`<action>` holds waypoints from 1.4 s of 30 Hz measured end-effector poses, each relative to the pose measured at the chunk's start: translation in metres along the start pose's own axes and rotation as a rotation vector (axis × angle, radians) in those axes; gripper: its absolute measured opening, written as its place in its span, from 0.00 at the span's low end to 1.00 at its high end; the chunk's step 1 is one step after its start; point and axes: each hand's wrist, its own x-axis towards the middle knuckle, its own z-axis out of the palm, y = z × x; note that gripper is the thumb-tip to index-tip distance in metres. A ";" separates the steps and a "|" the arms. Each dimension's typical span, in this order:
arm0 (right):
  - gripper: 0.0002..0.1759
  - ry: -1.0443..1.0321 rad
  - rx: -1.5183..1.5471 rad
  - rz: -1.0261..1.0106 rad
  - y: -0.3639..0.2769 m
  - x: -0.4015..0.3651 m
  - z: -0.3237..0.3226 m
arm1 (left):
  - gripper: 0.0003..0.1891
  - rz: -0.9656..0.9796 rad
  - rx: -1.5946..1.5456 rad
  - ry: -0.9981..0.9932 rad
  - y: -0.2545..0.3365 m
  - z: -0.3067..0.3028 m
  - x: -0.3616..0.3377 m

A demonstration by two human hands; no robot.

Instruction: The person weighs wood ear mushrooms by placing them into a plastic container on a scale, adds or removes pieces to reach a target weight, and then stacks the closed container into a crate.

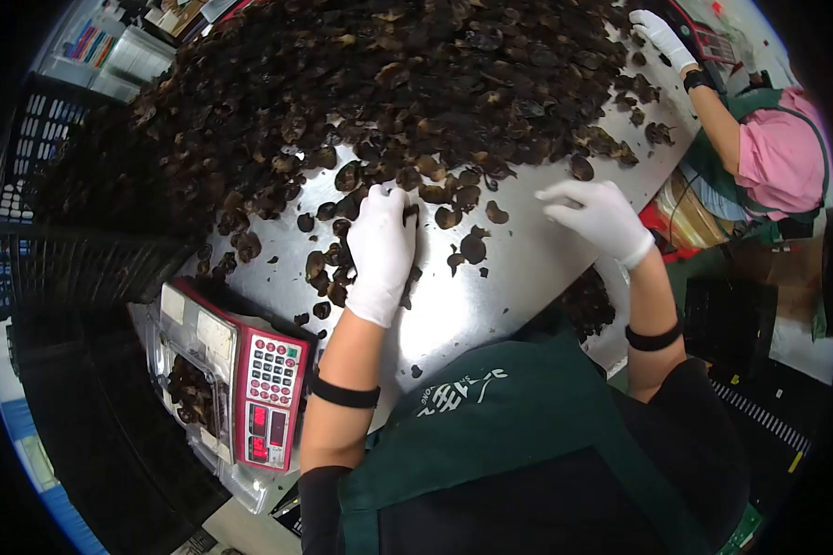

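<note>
A large heap of dark brown, curled dried pieces that look like wood ear mushrooms covers the far side of a metal table. My left hand, in a white glove, rests among loose pieces at the heap's near edge. Its fingers are curled, and a dark piece shows between thumb and fingers. White-gloved too, my right hand hovers over the table's right side, fingers stretched leftward and apart, with nothing in them. A few loose pieces lie between the two hands.
At my left stands a red scale with a clear plastic container of dark pieces on it. Black crates stack up beyond. A white tub sits below the table's right edge. A co-worker's gloved hand touches the heap's far right.
</note>
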 end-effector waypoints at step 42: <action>0.17 -0.690 0.152 0.141 -0.036 -0.038 -0.008 | 0.13 -0.394 -0.545 0.104 -0.058 -0.062 -0.096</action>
